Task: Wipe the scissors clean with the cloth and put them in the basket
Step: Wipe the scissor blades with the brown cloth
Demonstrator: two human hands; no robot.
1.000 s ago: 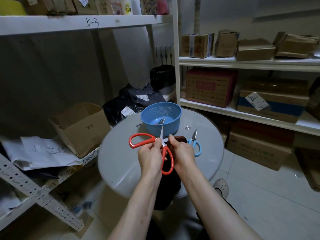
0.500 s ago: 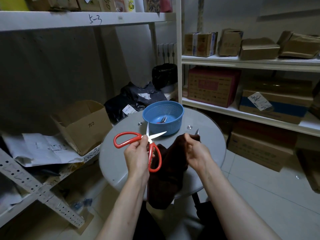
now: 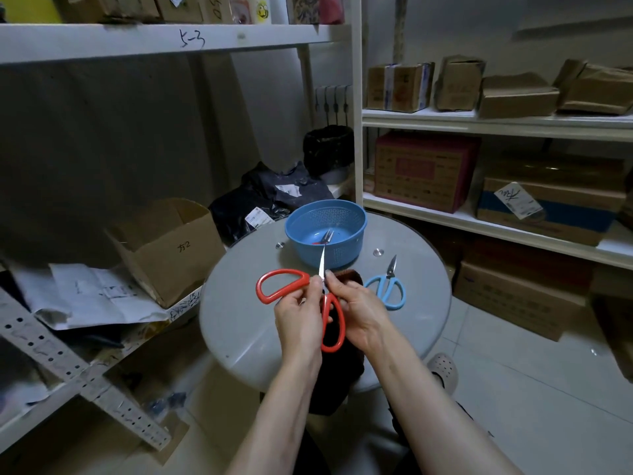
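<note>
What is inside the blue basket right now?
One pair of scissors lies in the blue basket; its red handles are mostly hidden behind the near wall.

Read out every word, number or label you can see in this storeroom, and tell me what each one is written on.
"5-3": handwritten on the front edge of the top shelf.
"方2": handwritten on the side of the open cardboard box.
White label on the black bag: too small to read.
Slip on the blue-banded carton: a scrawl, not legible.
Print on the maroon carton: blurred.
</note>
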